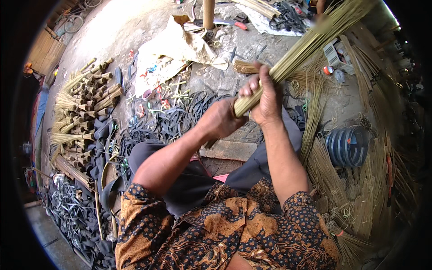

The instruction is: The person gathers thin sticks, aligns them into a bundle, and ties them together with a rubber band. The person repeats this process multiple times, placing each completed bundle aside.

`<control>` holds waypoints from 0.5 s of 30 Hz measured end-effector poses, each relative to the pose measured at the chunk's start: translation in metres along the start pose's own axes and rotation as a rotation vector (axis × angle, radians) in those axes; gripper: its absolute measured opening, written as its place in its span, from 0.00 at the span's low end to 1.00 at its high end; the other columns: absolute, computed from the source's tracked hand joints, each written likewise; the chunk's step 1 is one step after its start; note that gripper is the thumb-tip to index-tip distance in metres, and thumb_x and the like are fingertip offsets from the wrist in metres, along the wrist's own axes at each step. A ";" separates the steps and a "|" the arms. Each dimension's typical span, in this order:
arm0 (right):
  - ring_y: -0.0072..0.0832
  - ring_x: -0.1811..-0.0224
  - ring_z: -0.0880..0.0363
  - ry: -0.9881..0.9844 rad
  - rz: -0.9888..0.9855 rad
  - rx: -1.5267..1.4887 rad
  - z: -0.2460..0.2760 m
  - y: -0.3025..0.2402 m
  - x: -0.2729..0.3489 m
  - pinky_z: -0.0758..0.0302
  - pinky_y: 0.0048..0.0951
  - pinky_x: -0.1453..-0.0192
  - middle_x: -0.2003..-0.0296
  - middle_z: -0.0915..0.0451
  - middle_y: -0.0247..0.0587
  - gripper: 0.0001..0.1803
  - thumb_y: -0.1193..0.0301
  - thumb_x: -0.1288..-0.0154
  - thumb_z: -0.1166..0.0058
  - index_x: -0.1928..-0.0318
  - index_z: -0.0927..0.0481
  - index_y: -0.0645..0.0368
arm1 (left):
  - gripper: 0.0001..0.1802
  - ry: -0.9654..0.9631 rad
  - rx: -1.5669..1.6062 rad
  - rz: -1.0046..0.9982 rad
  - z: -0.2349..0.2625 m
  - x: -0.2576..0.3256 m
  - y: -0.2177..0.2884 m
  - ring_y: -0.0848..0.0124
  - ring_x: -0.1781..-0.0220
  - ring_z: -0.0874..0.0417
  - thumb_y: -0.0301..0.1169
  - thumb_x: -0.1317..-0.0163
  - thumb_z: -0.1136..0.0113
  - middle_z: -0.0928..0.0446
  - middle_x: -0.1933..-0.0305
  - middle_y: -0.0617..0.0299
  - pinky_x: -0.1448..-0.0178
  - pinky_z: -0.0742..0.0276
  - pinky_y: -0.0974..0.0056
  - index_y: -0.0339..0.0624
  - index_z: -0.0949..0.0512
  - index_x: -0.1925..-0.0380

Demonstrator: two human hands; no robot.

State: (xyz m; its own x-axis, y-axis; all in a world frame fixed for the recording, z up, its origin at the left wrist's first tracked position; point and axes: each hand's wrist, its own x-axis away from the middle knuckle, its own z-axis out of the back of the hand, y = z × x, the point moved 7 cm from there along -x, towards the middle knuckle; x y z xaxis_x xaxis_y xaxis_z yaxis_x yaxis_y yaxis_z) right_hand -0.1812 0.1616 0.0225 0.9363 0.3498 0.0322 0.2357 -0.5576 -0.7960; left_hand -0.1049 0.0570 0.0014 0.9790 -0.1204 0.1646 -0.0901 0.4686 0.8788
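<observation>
Over your dark trousers (184, 191), a long bundle of thin sticks (310, 49) slants from near your lap toward the upper right. It is straw yellow with a greenish tinge, packed tightly where gripped and wider toward its far end. The fingers of your left hand (220, 118) are wrapped around it near its lower end; those of your right hand (268, 99) hold it just above. At upper right, a white box (332, 56) bears dark markings too small to read. A ribbed, bluish see-through container (346, 146) is at your right.
</observation>
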 end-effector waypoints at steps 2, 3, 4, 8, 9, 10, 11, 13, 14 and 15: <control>0.36 0.45 0.17 -0.217 0.027 -0.063 -0.003 0.004 -0.009 0.17 0.41 0.42 0.48 0.19 0.44 0.53 0.30 0.39 0.40 0.29 0.32 0.61 | 0.17 -0.003 0.001 0.085 0.030 -0.002 -0.004 0.59 0.62 0.12 0.36 0.36 0.30 0.14 0.65 0.48 0.52 0.17 0.55 0.38 0.20 0.53; 0.35 0.42 0.18 -0.229 0.038 -0.085 0.006 0.010 -0.013 0.18 0.38 0.42 0.42 0.21 0.48 0.48 0.33 0.35 0.41 0.31 0.30 0.61 | 0.17 0.004 0.001 0.143 0.045 -0.002 -0.008 0.62 0.63 0.12 0.36 0.35 0.31 0.14 0.65 0.49 0.53 0.17 0.55 0.38 0.20 0.52; 0.33 0.44 0.17 -0.127 0.005 0.129 0.027 0.021 -0.022 0.18 0.36 0.43 0.43 0.20 0.47 0.45 0.35 0.33 0.41 0.32 0.29 0.60 | 0.17 0.038 -0.036 0.149 0.061 -0.002 -0.010 0.63 0.64 0.13 0.36 0.35 0.31 0.14 0.66 0.50 0.54 0.18 0.56 0.38 0.20 0.51; 0.20 0.62 0.16 0.145 -0.330 0.670 0.127 0.105 -0.034 0.21 0.21 0.64 0.61 0.15 0.35 0.25 0.50 0.25 0.39 0.44 0.20 0.58 | 0.18 0.152 -0.110 0.177 0.112 0.002 -0.021 0.65 0.66 0.16 0.37 0.34 0.31 0.16 0.68 0.52 0.56 0.21 0.57 0.38 0.20 0.51; 0.17 0.73 0.20 0.210 -0.438 0.687 0.152 0.135 -0.029 0.27 0.20 0.75 0.64 0.15 0.33 0.18 0.55 0.25 0.40 0.51 0.20 0.58 | 0.18 0.197 -0.105 0.173 0.121 0.004 -0.022 0.65 0.67 0.17 0.37 0.34 0.31 0.17 0.69 0.53 0.57 0.21 0.58 0.38 0.21 0.52; 0.16 0.76 0.21 0.248 -0.508 0.761 0.174 0.164 -0.026 0.28 0.20 0.75 0.67 0.16 0.31 0.14 0.59 0.25 0.40 0.52 0.18 0.57 | 0.17 0.184 -0.094 0.238 0.126 0.003 -0.029 0.66 0.68 0.19 0.37 0.34 0.31 0.18 0.71 0.55 0.58 0.22 0.58 0.37 0.21 0.53; 0.17 0.77 0.21 0.262 -0.569 0.847 0.195 0.192 -0.022 0.28 0.21 0.76 0.70 0.17 0.30 0.12 0.61 0.26 0.40 0.55 0.16 0.57 | 0.17 0.227 -0.038 0.244 0.132 0.007 -0.031 0.68 0.69 0.20 0.37 0.34 0.31 0.20 0.73 0.57 0.59 0.22 0.58 0.38 0.21 0.53; 0.28 0.70 0.13 0.310 -0.636 0.978 0.223 0.244 -0.018 0.19 0.31 0.65 0.67 0.11 0.39 0.14 0.60 0.30 0.37 0.55 0.12 0.58 | 0.17 0.268 -0.024 0.294 0.144 0.011 -0.037 0.70 0.69 0.21 0.37 0.34 0.31 0.21 0.73 0.58 0.60 0.23 0.59 0.37 0.21 0.53; 0.34 0.65 0.11 0.262 -0.598 1.125 0.229 0.262 -0.023 0.18 0.34 0.59 0.64 0.10 0.42 0.15 0.58 0.31 0.37 0.55 0.11 0.56 | 0.17 0.307 -0.056 0.241 0.151 0.015 -0.032 0.71 0.70 0.22 0.36 0.35 0.30 0.21 0.73 0.58 0.61 0.23 0.61 0.35 0.21 0.54; 0.40 0.59 0.10 0.273 -0.642 1.306 0.237 0.278 -0.024 0.17 0.38 0.53 0.62 0.09 0.46 0.16 0.57 0.31 0.37 0.54 0.10 0.55 | 0.17 0.340 -0.034 0.247 0.154 0.018 -0.034 0.72 0.71 0.22 0.36 0.35 0.30 0.20 0.73 0.58 0.61 0.22 0.62 0.35 0.20 0.54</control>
State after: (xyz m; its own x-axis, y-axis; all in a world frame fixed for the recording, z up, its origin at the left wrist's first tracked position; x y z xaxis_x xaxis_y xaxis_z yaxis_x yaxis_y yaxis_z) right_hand -0.1998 0.1770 -0.3426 0.8185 0.0372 0.5733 0.3617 0.7420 -0.5645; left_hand -0.1129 -0.0960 0.0440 0.9338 0.2926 0.2060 -0.3292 0.4765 0.8152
